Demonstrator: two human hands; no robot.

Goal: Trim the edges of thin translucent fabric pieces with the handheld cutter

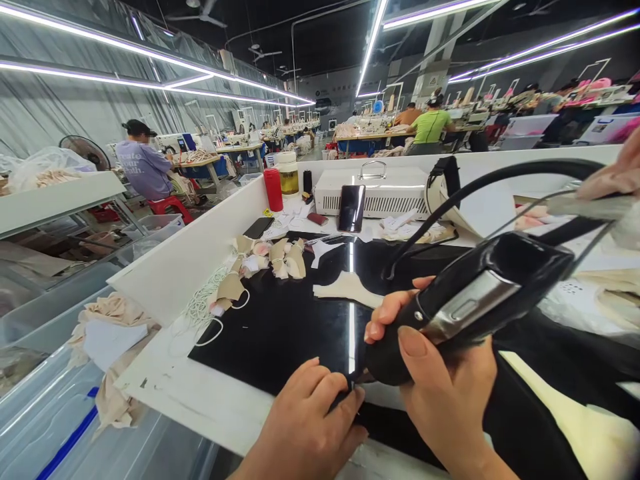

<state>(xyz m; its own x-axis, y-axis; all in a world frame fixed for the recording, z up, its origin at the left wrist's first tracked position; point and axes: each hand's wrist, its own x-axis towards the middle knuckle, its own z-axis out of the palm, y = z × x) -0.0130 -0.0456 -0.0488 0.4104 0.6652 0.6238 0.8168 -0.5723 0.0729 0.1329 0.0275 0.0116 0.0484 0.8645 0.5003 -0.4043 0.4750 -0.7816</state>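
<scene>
My right hand (445, 393) is wrapped round a black corded hand tool (465, 300) with a silver plate on its side. The tool tilts down to the left, and its tip is close to my left fingertips. My left hand (320, 413) lies at the front edge of the glossy black board (280, 333), fingers bent and pressed together; what they pinch is hidden. A pale strip of material (385, 395) shows below the tool. Farther back on the board lies a cream cut piece (347, 288). A thick black cable (480, 180) arches above the tool.
Tied beige bundles (287, 259) and white cord (207, 300) lie at the left. Behind stand a white vented box (385, 190), a phone (351, 208) and a red bottle (273, 189). Another person's hand (613, 177) appears at the right edge. Cream material (575, 413) lies lower right.
</scene>
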